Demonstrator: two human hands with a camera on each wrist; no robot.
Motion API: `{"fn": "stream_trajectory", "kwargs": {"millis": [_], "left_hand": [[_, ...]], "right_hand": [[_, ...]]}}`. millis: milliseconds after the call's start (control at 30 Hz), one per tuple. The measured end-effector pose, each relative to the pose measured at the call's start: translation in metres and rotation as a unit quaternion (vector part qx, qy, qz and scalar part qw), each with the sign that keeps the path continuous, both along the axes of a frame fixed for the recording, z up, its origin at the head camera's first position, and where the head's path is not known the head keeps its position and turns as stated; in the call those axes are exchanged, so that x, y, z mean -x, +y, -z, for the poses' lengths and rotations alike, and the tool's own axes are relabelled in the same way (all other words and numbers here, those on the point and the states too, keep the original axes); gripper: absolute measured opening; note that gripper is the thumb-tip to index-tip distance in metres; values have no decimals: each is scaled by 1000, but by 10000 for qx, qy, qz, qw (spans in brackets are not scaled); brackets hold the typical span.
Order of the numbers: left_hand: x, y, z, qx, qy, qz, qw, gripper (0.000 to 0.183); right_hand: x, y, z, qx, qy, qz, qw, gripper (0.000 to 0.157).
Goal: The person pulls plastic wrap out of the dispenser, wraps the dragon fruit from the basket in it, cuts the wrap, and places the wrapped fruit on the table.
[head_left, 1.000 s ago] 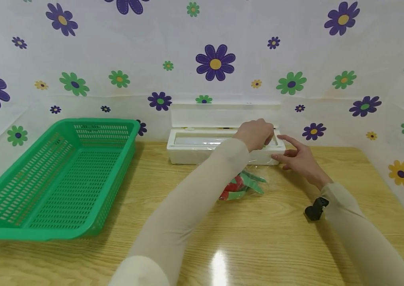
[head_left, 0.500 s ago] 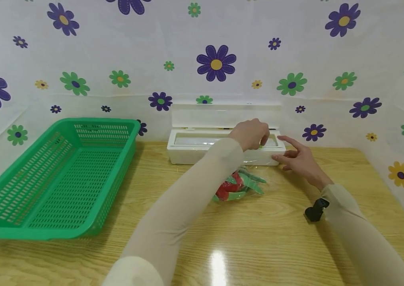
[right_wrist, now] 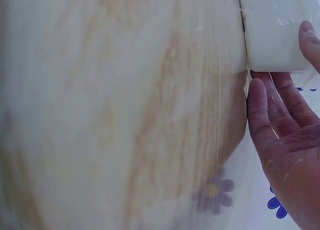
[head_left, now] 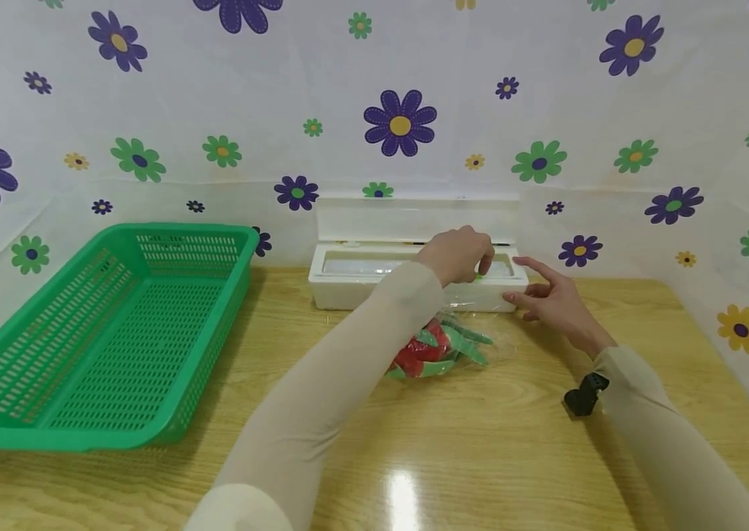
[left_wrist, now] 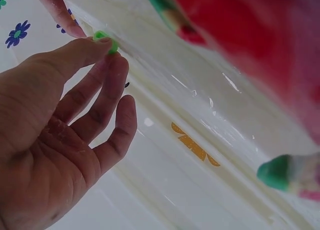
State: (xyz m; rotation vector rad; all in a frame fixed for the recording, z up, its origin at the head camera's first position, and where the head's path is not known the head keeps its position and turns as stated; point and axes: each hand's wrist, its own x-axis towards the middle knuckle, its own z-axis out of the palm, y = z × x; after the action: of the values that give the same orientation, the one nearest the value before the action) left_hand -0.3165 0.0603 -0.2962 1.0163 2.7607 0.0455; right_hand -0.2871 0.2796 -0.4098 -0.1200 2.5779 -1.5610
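A long white cling film dispenser [head_left: 341,296] lies at the back of the table with its lid [head_left: 417,220] raised. My left hand [head_left: 455,254] is over its right half, thumb and fingertips pinching a small green slide cutter [left_wrist: 106,41] on the box edge. Around the box's right end, my right hand [head_left: 556,302] grips with the thumb on the front face and the index finger at the top corner. Clear film [head_left: 467,297] hangs over the front. Under film before the box lies a red and green bundle [head_left: 430,346] with leaf-like pieces, partly hidden by my left sleeve.
To the left stands a large green slotted plastic basket [head_left: 211,332]. A flower-patterned white sheet [head_left: 248,81] rises behind the wooden table [head_left: 481,457]. The black wrist camera [head_left: 585,394] on my right sleeve sits low over the tabletop.
My left hand has slid a little to the left along the box edge with the green slide cutter, and more of the red bundle shows. The right hand has kept its place.
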Motion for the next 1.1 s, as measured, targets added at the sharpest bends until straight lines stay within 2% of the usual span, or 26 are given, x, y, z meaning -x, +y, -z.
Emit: {"fn": "stream_trajectory", "kwargs": {"millis": [233, 633, 1100], "left_hand": [[0, -1, 2, -4, 15, 227, 9997, 21], [-8, -1, 6, 54, 11, 202, 9998, 20], [1, -7, 2, 85, 196, 243, 9995, 17]], "right_hand": [[-2, 2, 2, 29, -5, 40, 10000, 76], [-8, 2, 11, -22, -40, 17, 10000, 77], [-2, -1, 1, -45, 96, -39, 9999, 76]]}}
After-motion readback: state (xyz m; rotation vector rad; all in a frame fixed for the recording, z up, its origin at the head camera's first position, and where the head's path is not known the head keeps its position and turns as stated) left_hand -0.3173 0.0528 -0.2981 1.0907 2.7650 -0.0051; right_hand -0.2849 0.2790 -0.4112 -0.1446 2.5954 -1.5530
